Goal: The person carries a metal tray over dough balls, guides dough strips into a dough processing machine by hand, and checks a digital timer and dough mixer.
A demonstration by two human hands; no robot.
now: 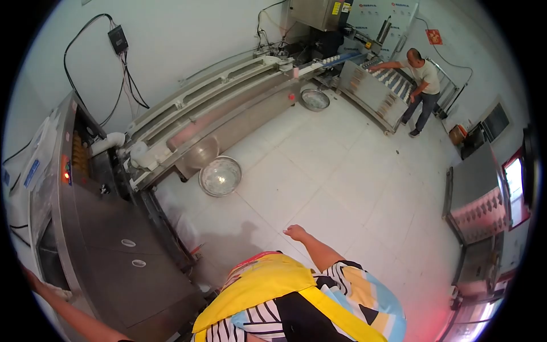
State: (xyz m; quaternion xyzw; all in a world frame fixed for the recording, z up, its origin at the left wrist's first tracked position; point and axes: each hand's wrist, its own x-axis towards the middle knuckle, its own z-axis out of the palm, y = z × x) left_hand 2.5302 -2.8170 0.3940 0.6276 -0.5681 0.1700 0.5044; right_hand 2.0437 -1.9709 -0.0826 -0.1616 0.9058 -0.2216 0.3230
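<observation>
My right hand point(294, 231) hangs over the tiled floor with its fingers curled together; what it holds, if anything, is too small to make out. At the far left edge, my left hand point(33, 280) is partly cut off by the dark border, beside the steel machine point(122, 239), and its fingers are not clear. Pale material point(57, 292) lies close to my left wrist. A lit orange button shows on the machine's upright panel. White dough-like material point(142, 155) sits at the near end of the long conveyor point(211, 100).
A metal bowl point(220, 176) stands on the floor by the conveyor, another bowl point(315, 100) farther back. At the back right a person point(423, 80) reaches over a steel cart point(373, 94) with rows of white pieces. Steel cabinets point(481, 199) line the right side.
</observation>
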